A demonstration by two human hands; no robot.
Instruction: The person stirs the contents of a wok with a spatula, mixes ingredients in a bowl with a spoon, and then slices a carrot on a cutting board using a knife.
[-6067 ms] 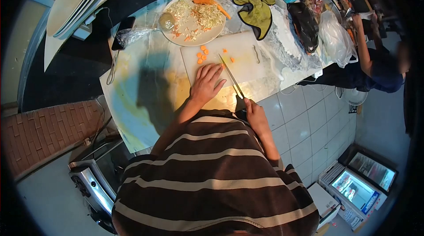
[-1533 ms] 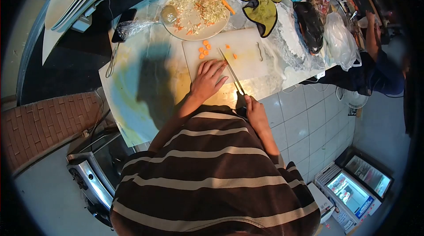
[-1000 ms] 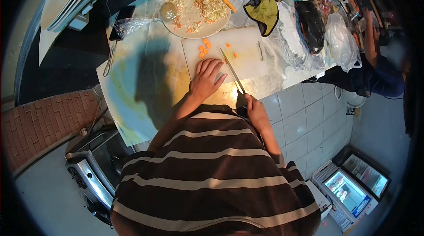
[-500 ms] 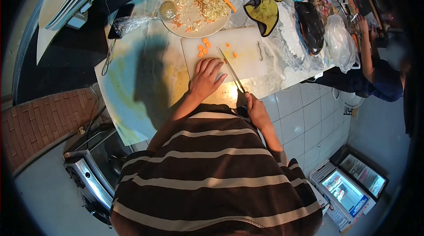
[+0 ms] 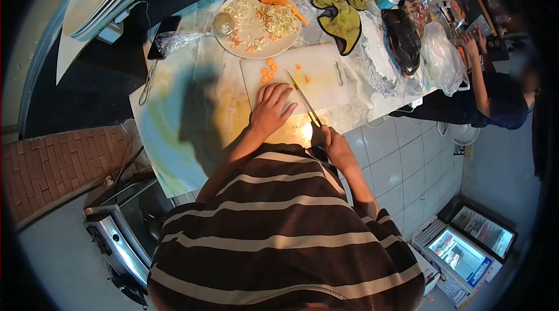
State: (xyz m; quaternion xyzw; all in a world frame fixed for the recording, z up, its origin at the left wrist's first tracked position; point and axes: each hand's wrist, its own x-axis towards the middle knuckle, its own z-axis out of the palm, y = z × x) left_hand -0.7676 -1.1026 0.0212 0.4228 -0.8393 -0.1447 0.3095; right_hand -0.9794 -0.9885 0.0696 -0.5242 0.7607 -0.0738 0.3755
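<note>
The left hand (image 5: pixel 271 110) is laid flat with fingers (image 5: pixel 278 91) spread, nothing grasped, on the near edge of a smooth white rectangular cutting board (image 5: pixel 329 81). The right hand (image 5: pixel 336 148) is closed around the dark handle of one long, thin-bladed knife (image 5: pixel 304 98), its blade set just right of the left fingers. About six small round orange carrot slices (image 5: pixel 266 70) are counted just beyond those fingertips, and one round plate (image 5: pixel 265 52) of shredded vegetables farther beyond, on the marbled surface (image 5: pixel 198 107).

1 view only: head cam, worn by the person, looks steeply down & fwd over the striped shirt (image 5: pixel 279 235) to the counter (image 5: pixel 186 113). Wide fisheye w/ dark round edges; board (image 5: pixel 326 75) is near.
</note>
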